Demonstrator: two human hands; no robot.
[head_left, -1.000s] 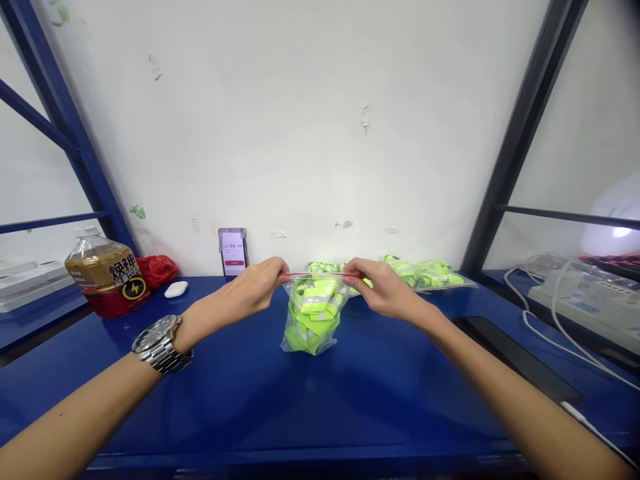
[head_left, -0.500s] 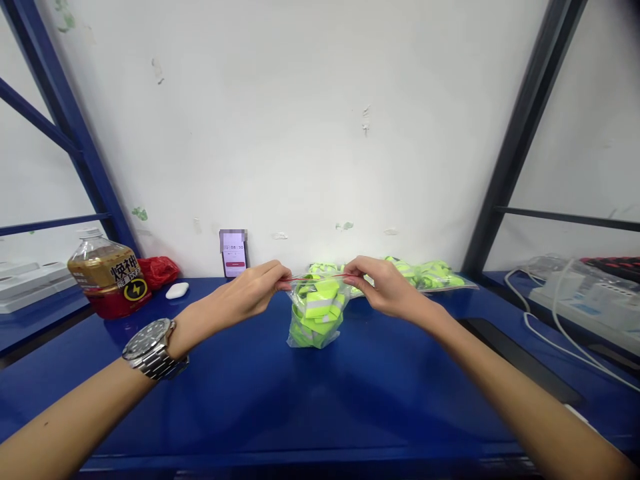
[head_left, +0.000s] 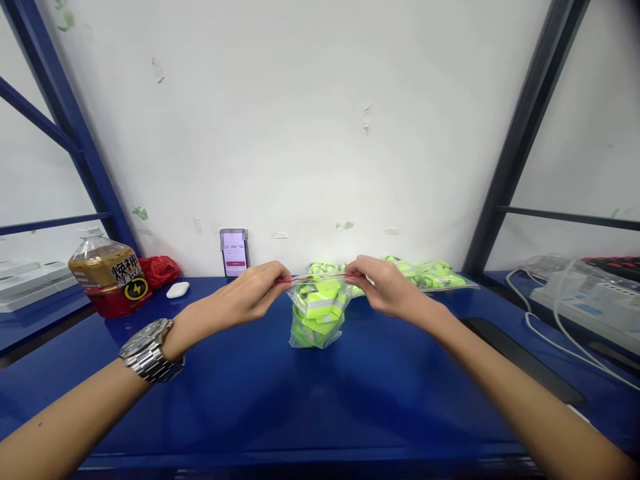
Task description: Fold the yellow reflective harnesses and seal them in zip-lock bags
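The left hand [head_left: 255,291] and the right hand [head_left: 384,283] each had a pinch on one top corner of a clear zip bag [head_left: 299,335], the thumbs and fingers closed over the plastic so that the very corners were lost to my sight. Between them the red-edged mouth was stretched level, and I couldn't make out whether it was sealed. The bag hung upright in the middle of the blue table [head_left: 280,413], stuffed with folded yellow-green fabric [head_left: 323,308] with pale bands; whether its bottom touched the tabletop I couldn't tell. A metal watch [head_left: 147,348] circled the left wrist, its dial too small to read. Just beyond, more bagged bright fabric [head_left: 436,275] lay along the far edge, partly hidden by the right hand. To the far left a lit phone [head_left: 234,255] leaned on the wall, the top of its screen blurred out, with a small white case [head_left: 178,290] near it; further left stood a bottle [head_left: 111,279], covering part of a crumpled red bag [head_left: 160,270]. On the right, the forearm overlapped a flat dark slab [head_left: 525,360], and a white cable [head_left: 527,320] looped by a jumble I couldn't sort out.
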